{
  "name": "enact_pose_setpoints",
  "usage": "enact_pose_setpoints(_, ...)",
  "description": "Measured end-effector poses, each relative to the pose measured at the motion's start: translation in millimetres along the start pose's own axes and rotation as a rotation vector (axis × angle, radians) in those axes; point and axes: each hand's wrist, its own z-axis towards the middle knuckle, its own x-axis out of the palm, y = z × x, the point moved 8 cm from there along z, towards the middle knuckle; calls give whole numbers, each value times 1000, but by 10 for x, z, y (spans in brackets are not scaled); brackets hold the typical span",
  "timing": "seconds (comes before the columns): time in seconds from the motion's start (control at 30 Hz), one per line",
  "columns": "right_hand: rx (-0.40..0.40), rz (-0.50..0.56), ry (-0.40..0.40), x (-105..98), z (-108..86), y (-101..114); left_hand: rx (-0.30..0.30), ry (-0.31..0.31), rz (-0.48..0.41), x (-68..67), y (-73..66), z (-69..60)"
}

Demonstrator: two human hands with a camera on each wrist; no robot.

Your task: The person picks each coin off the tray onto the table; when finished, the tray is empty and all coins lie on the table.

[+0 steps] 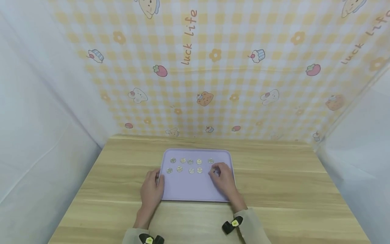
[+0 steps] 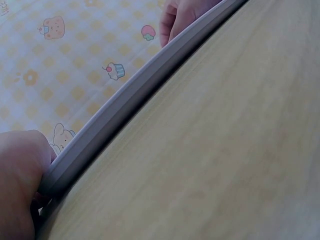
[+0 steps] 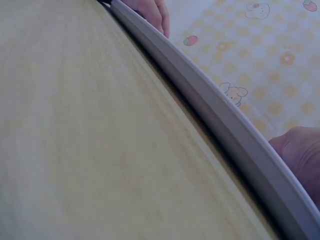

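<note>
A lilac tray lies on the wooden table, with several round silvery coins set out in two rows across its far half. My left hand grips the tray's left side, thumb over the rim and fingers outside. In the left wrist view the left hand is at the near end of the tray's raised edge. Over the right part of the tray, my right hand pinches a coin between thumb and forefinger, mostly hidden by the fingers. Just beyond it lies another coin.
Wooden table extends on both sides of the tray. A yellow checked cloth with cartoon prints hangs behind the table. White sheets enclose the left and right sides.
</note>
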Motion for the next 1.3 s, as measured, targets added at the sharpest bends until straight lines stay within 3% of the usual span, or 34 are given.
enact_pose_setpoints(0.3, -66, 11, -23, -20, 5, 45, -16, -1, 2, -12, 8, 7)
enact_pose_setpoints(0.8, -115, 24, 100, -26, -9, 23, -28, 32, 19, 16, 34, 10)
enact_pose_setpoints(1.13, -176, -128, 45, -32, -39, 91, -31, 39, -2, 22, 29, 10)
enact_pose_setpoints(1.3, -182, -154, 30, -32, -56, 95, -29, 39, -1, 29, 30, 7)
